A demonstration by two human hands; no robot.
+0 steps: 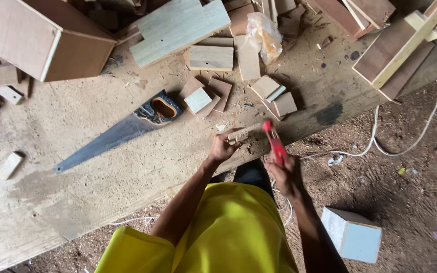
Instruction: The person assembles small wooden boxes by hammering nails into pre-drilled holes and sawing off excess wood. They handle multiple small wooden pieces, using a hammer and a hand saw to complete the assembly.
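My left hand (pixel 222 148) pinches a small wooden piece (pixel 239 134) against the near edge of the sawdust-covered workbench (pixel 102 167). Beside it, my right hand (pixel 285 174) grips a red-handled tool (pixel 275 143), its red head raised just right of the wooden piece; the tool is blurred. A handsaw (pixel 120 132) with a black and orange handle lies flat on the bench, to the left of my left hand.
Several wood offcuts (pixel 206 96) and boards (pixel 178 28) lie across the bench. A wooden box (pixel 36 38) stands at the far left. A crumpled plastic bag (pixel 265 33) sits farther back. A white cable (pixel 380 146) and a pale box (pixel 352 235) rest on the dirt floor.
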